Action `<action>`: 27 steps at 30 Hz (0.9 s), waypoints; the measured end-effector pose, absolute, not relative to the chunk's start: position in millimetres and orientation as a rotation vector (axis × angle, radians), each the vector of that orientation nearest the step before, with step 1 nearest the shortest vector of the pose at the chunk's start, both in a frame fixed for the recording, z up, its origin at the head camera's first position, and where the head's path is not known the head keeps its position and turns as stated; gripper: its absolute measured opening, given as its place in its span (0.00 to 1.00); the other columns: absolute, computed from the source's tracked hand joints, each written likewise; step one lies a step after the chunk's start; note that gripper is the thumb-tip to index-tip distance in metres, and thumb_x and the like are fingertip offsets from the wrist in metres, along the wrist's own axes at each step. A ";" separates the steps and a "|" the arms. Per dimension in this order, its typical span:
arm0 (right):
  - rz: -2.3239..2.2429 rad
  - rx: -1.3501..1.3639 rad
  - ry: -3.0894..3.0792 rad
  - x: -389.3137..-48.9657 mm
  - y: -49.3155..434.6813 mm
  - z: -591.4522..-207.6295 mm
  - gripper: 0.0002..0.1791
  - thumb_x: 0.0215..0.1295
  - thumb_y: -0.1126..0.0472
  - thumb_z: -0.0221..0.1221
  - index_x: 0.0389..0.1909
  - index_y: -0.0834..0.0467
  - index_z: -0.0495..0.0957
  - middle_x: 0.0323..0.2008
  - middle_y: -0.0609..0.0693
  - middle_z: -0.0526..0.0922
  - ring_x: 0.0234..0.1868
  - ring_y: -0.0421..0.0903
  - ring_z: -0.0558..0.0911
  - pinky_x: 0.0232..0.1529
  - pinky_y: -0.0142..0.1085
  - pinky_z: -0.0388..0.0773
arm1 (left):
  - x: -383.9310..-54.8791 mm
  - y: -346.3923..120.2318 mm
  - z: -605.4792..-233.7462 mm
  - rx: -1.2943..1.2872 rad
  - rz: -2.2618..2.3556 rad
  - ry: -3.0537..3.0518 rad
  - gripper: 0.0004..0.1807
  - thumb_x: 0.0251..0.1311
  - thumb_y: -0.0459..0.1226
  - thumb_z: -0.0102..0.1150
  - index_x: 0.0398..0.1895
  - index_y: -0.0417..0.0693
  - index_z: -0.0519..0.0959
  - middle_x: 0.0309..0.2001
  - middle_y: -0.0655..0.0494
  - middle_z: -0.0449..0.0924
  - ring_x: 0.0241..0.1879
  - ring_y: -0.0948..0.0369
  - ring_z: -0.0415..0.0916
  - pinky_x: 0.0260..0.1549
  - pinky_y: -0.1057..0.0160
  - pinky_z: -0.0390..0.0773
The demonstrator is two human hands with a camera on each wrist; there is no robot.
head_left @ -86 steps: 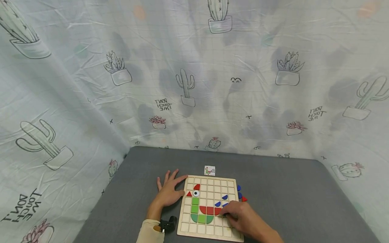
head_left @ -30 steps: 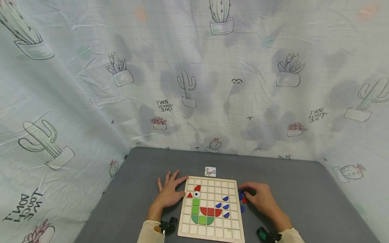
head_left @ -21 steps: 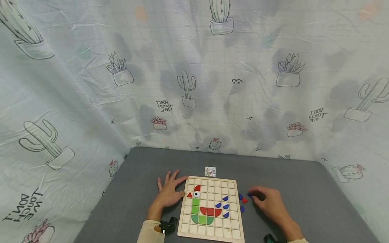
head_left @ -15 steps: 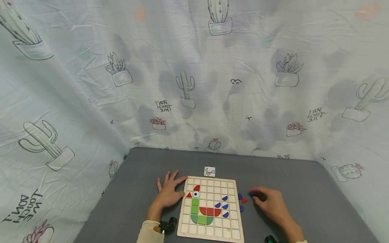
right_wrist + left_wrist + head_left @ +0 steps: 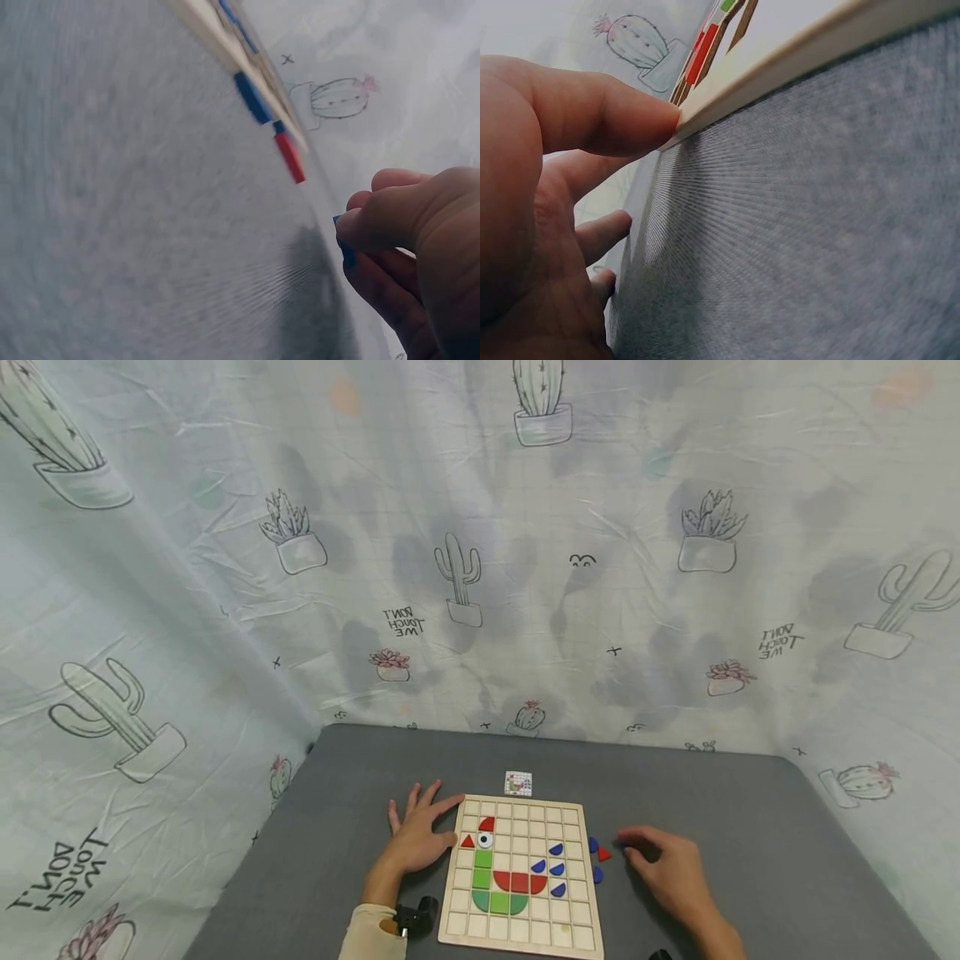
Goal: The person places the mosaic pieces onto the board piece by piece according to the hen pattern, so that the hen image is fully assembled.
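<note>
A square wooden grid board lies on the table with coloured tiles forming a bird-like figure. My left hand, fingers spread, rests on the table at the board's left side. Its thumb touches the board's side edge, and its index finger reaches the upper left corner. Right of the board, my right hand pinches a blue tile between thumb and fingers; most of that tile is hidden. On the board, several blue half-round tiles sit in the right-hand columns, beside the red tiles.
Beside the board's right edge lie a red triangle tile and two blue tiles. A small printed card lies behind the board. The grey table meets a cactus-print curtain at the back.
My right hand set down a blue tile on the board's right side, then moved off to the right and picked up another blue tile from beside the board. The left hand stays put.
</note>
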State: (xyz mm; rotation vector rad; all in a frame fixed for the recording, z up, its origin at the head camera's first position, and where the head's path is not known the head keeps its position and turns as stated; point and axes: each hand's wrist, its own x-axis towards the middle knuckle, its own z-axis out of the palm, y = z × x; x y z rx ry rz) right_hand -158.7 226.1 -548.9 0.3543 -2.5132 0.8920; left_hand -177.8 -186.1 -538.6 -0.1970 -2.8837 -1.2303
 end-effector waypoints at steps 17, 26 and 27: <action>1.041 0.360 -2.528 -148.2 197.5 -539.2 0.18 0.54 0.73 0.79 0.41 0.49 0.93 0.36 0.36 0.93 0.39 0.32 0.89 0.41 0.37 0.90 | -178.5 -185.5 -539.9 -0.195 -1.218 -2.884 0.36 0.57 0.34 0.68 0.73 0.55 0.82 0.86 0.37 0.58 0.88 0.30 0.37 0.76 0.21 0.19; 1.164 0.361 -2.564 -151.0 175.9 -540.0 0.19 0.56 0.75 0.77 0.43 0.50 0.93 0.39 0.38 0.93 0.40 0.36 0.91 0.40 0.35 0.90 | -179.1 -185.5 -539.7 -0.186 -1.208 -2.899 0.35 0.57 0.35 0.68 0.73 0.57 0.82 0.86 0.37 0.58 0.88 0.31 0.37 0.76 0.21 0.19; 1.176 0.363 -2.569 -151.6 173.6 -539.6 0.19 0.57 0.75 0.77 0.43 0.50 0.93 0.39 0.38 0.93 0.39 0.36 0.90 0.40 0.35 0.89 | -179.1 -185.6 -539.8 -0.187 -1.208 -2.899 0.35 0.58 0.35 0.68 0.73 0.57 0.83 0.86 0.38 0.58 0.88 0.31 0.37 0.76 0.21 0.19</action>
